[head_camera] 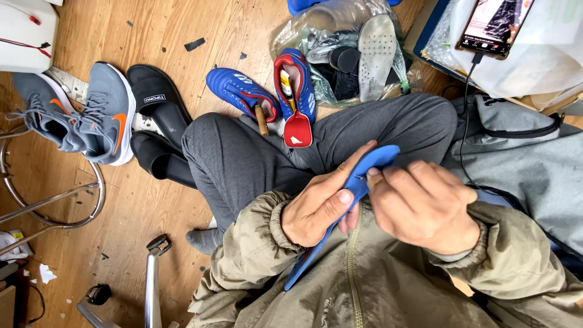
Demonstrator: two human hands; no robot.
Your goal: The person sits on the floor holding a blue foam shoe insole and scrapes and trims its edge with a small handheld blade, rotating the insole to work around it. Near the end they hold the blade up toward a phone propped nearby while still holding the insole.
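Both hands pinched a flexible blue foam insole (pixel 358 182) over the lap, the left hand (pixel 319 203) at nine o'clock, the right hand (pixel 425 206) at three; seemingly mid-inspection, the next move called for a steady two-sided grip while flexing it.

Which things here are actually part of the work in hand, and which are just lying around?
In hand:
- blue insole, gripped by left hand and right hand
- blue shoes, one with a red tongue

Lying about:
- grey sneakers
- black slides
- phone
- plastic bag of shoe parts
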